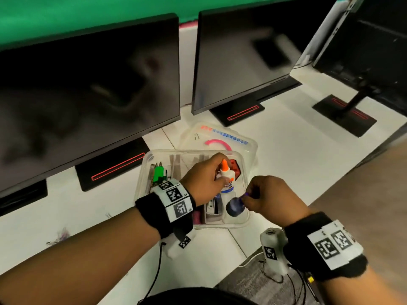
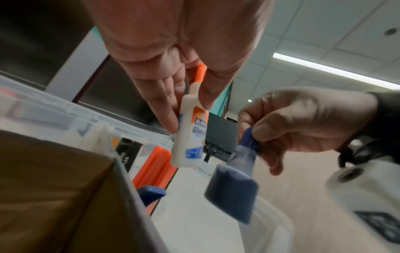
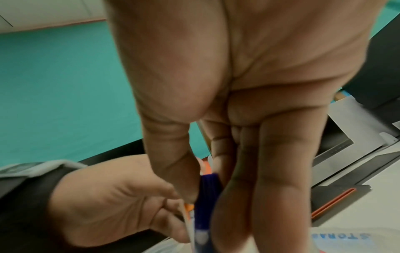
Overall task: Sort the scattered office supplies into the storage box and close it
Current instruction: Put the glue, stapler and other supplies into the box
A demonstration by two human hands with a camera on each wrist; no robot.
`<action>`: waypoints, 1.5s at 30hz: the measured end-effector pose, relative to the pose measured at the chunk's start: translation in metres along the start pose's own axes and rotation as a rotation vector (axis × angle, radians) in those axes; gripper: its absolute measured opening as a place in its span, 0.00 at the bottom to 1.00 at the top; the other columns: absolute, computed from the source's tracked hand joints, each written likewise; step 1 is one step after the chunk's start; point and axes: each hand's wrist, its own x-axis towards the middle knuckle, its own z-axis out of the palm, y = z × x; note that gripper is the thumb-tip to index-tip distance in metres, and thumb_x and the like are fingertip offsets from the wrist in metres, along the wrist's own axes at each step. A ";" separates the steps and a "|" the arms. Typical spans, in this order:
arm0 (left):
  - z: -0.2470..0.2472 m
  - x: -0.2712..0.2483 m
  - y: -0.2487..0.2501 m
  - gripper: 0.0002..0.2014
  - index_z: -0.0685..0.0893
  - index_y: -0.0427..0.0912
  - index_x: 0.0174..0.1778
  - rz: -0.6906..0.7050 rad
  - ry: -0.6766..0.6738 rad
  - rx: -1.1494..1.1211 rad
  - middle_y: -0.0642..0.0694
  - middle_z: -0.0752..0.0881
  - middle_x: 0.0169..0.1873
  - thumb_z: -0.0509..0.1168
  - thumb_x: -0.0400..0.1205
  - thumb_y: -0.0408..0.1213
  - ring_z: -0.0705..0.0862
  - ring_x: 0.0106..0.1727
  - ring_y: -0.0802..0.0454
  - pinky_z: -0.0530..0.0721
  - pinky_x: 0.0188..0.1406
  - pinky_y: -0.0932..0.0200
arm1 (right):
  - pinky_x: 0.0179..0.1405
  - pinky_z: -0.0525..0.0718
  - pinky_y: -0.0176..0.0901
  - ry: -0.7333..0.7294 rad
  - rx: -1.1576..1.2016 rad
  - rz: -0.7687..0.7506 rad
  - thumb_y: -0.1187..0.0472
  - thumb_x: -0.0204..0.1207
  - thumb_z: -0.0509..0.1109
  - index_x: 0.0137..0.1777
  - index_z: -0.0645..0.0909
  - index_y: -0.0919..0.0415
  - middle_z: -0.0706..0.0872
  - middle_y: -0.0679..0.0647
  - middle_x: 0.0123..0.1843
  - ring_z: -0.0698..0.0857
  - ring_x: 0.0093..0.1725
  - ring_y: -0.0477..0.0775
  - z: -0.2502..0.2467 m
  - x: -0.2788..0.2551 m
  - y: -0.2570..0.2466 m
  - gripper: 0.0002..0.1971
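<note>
The storage box (image 1: 145,172) is the largest item: clear, thin-walled plastic, divided into compartments, standing on the white desk (image 1: 286,155) in front of the monitors (image 1: 88,91). I judge it light and somewhat flexible, so I would lift it by two opposite rims, not by one wall. Its lid (image 1: 242,139), clear with a pink handle and blue lettering, lies flat just behind the box, off it; I expect it to flex and need pressing down along the edges to seat.

Next, the glue bottle (image 1: 226,182): white body, orange cap, blue and orange label. My left hand (image 1: 202,181) pinches it at the upper body, below the cap, and holds it upright over the box's right compartment. I judge it light, smooth, and squeezable; take hold at the stiffer shoulder, with moderate pressure only.

Smallest, the blue bottle (image 1: 235,206): dark blue body, narrow blue cap. My right hand (image 1: 271,197) pinches it at the cap between thumb and fingertips; the body hangs tilted over the box's near right corner, just beside the glue bottle. I judge it light; a cap-only hold lets it swing, so lower it slowly.
</note>
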 end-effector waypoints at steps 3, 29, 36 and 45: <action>0.013 0.014 0.007 0.12 0.75 0.42 0.53 0.015 -0.069 0.158 0.43 0.84 0.42 0.68 0.77 0.38 0.84 0.47 0.42 0.80 0.44 0.56 | 0.29 0.71 0.36 -0.040 -0.012 -0.007 0.55 0.68 0.73 0.33 0.77 0.54 0.77 0.47 0.29 0.75 0.30 0.47 0.009 -0.006 0.005 0.08; -0.044 0.003 -0.020 0.12 0.82 0.48 0.57 -0.073 -0.022 0.227 0.51 0.85 0.58 0.65 0.78 0.35 0.82 0.50 0.55 0.77 0.51 0.65 | 0.39 0.72 0.41 -0.216 -0.524 -0.021 0.57 0.72 0.70 0.54 0.81 0.60 0.85 0.57 0.50 0.85 0.52 0.59 0.047 0.026 -0.027 0.12; -0.077 -0.038 -0.053 0.08 0.83 0.49 0.52 -0.133 0.074 0.148 0.54 0.84 0.49 0.66 0.78 0.38 0.83 0.44 0.57 0.73 0.37 0.74 | 0.43 0.73 0.40 -0.326 -0.563 0.057 0.62 0.74 0.68 0.54 0.80 0.59 0.81 0.57 0.45 0.84 0.52 0.60 0.052 0.033 -0.049 0.09; -0.106 -0.088 -0.089 0.05 0.85 0.50 0.48 -0.174 0.213 0.102 0.62 0.81 0.39 0.66 0.79 0.38 0.79 0.36 0.63 0.72 0.31 0.79 | 0.35 0.76 0.36 -0.422 -0.688 0.100 0.62 0.62 0.77 0.36 0.78 0.59 0.75 0.47 0.27 0.80 0.36 0.52 0.053 0.049 -0.047 0.09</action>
